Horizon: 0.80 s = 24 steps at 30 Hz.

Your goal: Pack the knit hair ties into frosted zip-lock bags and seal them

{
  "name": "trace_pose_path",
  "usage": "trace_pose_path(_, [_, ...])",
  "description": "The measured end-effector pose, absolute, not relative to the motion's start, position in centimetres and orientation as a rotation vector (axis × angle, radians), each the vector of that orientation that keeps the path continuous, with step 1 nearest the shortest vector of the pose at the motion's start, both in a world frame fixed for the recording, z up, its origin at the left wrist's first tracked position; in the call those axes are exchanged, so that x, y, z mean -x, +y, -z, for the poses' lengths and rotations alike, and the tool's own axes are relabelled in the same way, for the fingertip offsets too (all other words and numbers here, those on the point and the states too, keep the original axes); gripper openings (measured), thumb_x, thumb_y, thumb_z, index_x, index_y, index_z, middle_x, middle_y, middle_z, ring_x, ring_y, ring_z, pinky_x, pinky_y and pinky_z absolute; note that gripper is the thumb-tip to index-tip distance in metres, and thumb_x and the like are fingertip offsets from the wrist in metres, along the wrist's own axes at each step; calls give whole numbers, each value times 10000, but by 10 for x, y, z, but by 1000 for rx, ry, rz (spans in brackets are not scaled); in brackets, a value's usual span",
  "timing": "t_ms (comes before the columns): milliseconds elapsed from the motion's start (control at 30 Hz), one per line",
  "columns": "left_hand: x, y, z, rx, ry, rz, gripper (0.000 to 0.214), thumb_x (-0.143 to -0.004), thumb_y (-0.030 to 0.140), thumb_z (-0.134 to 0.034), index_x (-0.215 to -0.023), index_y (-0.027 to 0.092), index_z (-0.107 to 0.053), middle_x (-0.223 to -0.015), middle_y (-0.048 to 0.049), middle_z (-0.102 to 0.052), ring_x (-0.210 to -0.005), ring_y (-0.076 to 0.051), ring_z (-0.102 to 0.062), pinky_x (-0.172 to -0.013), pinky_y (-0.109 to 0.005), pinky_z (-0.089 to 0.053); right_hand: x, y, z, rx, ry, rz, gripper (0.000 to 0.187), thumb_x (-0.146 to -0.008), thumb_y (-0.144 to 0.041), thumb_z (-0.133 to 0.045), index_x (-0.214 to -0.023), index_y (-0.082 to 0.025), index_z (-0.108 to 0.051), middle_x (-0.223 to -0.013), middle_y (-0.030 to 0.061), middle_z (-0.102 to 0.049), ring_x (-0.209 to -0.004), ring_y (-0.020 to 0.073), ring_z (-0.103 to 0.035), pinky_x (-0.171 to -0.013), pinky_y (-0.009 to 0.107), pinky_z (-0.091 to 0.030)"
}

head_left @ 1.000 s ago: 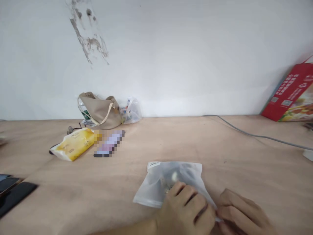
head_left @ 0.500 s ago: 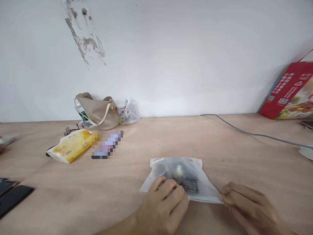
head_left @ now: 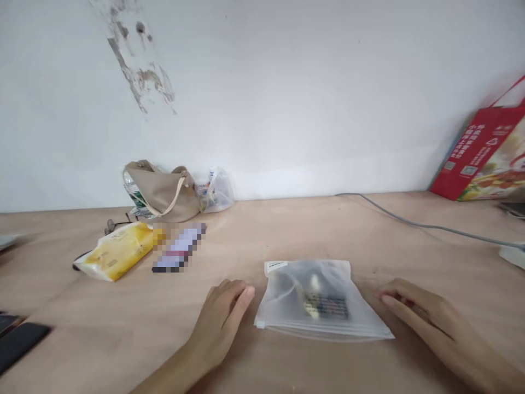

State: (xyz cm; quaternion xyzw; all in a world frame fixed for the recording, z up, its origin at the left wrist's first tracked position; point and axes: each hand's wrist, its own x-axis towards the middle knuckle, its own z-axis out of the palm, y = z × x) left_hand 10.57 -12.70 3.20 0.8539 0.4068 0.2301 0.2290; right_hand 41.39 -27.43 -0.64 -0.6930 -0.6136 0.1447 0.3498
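A frosted zip bag (head_left: pixel 320 300) with small dark and white items inside lies flat on the wooden table (head_left: pixel 287 230), its sealed edge toward me. My left hand (head_left: pixel 221 320) rests on the table just left of the bag, fingers loosely stretched, holding nothing. On the bag's right side lies my right hand (head_left: pixel 426 320), fingers extended toward the bag's corner, also free of anything. Neither hand grips the bag.
A beige shoulder bag (head_left: pixel 164 191) and a small clear plastic bag (head_left: pixel 215 191) sit against the wall. A yellow tissue pack (head_left: pixel 112 257) lies at left, dark phones (head_left: pixel 18 342) at the far left edge. A grey cable (head_left: pixel 426 225) and a red box (head_left: pixel 484 158) are at right.
Both hands have let go of the zip bag and moved apart to its sides. The bag now lies flat and sealed, slightly farther right.
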Motion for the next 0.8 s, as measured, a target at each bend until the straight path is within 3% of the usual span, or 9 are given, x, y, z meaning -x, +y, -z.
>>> trace_pose_path(100, [-130, -119, -35, -2234, 1164, -489, 460, -919, 433, -292, -557, 207, -463, -573, -4, -539, -628, -202, -518, -627, -287, -351, -402, -253, 3, 1886, -1505, -552, 412, -916, -497, -349, -678, -237, -562, -715, 28, -627, -722, 224, -597, -648, 307, -454])
trace_pose_path(233, [-150, -115, -30, -2236, 1120, -497, 359, -871, 372, -373, -561, 205, -450, -593, -10, -526, -648, -211, -494, -640, -291, -318, -389, -232, 10, 1813, -1460, -582, 383, -863, -492, -434, -593, -227, -490, -610, -5, -547, -606, 184, -532, -566, 282, -390])
trace_pose_path(433, [-153, -123, -24, -2162, 1047, -545, 334, -892, 382, -337, -607, 212, -372, -611, 16, -452, -600, -170, -457, -575, -258, -326, -380, -233, 15, 1686, -1312, -563, 327, -872, -477, -447, -677, -232, -540, -629, -18, -532, -594, 161, -504, -538, 255, -393])
trace_pose_path(667, [-150, -130, -20, -1934, 915, -790, 244, -903, 377, -403, -779, 199, -516, -719, 0, -541, -665, -167, -497, -618, -247, -383, -373, -241, 8, 1517, -1292, -496, 278, -900, -443, -452, -807, -244, -623, -812, 26, -621, -790, 197, -573, -703, 287, -456])
trace_pose_path(800, [-150, -130, -17, -1844, 932, -924, 239, -908, 394, -417, -818, 203, -530, -719, 5, -554, -674, -166, -518, -617, -243, -401, -375, -244, 12, 1450, -1222, -477, 239, -905, -422, -465, -818, -252, -609, -825, 21, -609, -812, 191, -558, -710, 276, -456])
